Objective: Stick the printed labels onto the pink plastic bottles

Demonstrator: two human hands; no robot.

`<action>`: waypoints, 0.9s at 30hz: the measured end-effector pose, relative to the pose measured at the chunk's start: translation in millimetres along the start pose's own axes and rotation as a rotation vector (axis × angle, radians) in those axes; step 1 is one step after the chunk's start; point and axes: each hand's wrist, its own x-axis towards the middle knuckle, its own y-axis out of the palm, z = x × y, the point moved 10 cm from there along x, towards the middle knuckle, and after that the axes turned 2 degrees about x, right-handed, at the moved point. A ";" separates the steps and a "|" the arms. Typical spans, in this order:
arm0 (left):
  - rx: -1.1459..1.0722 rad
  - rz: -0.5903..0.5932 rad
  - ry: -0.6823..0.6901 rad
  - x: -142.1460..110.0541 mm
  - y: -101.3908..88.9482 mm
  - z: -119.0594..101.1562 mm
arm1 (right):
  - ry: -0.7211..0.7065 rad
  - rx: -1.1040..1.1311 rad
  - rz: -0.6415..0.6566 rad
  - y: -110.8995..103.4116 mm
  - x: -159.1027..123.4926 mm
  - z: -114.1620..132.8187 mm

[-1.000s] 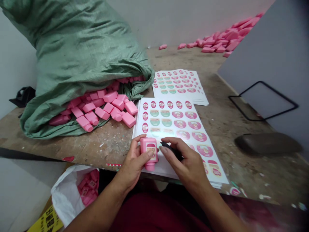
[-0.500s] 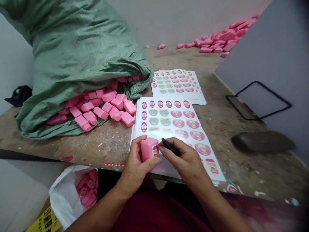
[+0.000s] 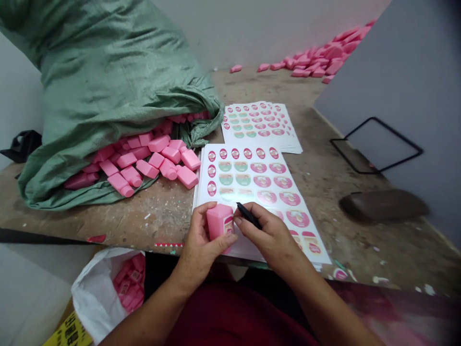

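My left hand [image 3: 203, 240] is closed round a small pink plastic bottle [image 3: 218, 221], with its thumb along the lower part of a label on the bottle's right face. In my right hand [image 3: 268, 230] is a slim black tool [image 3: 248, 215], perhaps a knife or tweezers; its exact kind does not show. The right fingertips reach the bottle's labelled edge. Under both hands lies a stack of sticker sheets [image 3: 248, 190] printed with pink and green labels. Left of it, loose pink bottles [image 3: 147, 168] spill from the mouth of a green woven sack [image 3: 118, 81].
More sticker sheets [image 3: 259, 127] lie behind the front stack. A pink bottle heap [image 3: 324, 55] is at the back right. A brown case [image 3: 383, 205] and a black wire frame [image 3: 376, 144] are on the right. A white bag [image 3: 95, 293] of labelled bottles stands below the table edge.
The whole view has shifted slightly, so things appear a little further left. Both hands keep nearly the same pose on the bottle and the black tool.
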 end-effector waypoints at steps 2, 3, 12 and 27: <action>-0.020 0.005 -0.006 0.4 0.1 -0.4 | -0.024 -0.023 0.009 1.5 -0.9 2.1; -0.037 0.009 -0.013 0.6 0.2 -0.4 | -0.041 -0.044 0.005 1.7 -1.4 3.9; -0.142 0.004 -0.086 -1.2 0.2 -0.5 | -0.194 -0.110 -0.122 -1.6 -7.2 15.4; -0.189 0.013 -0.114 -0.5 0.2 -0.6 | -0.427 -0.369 -0.180 3.5 -14.6 33.2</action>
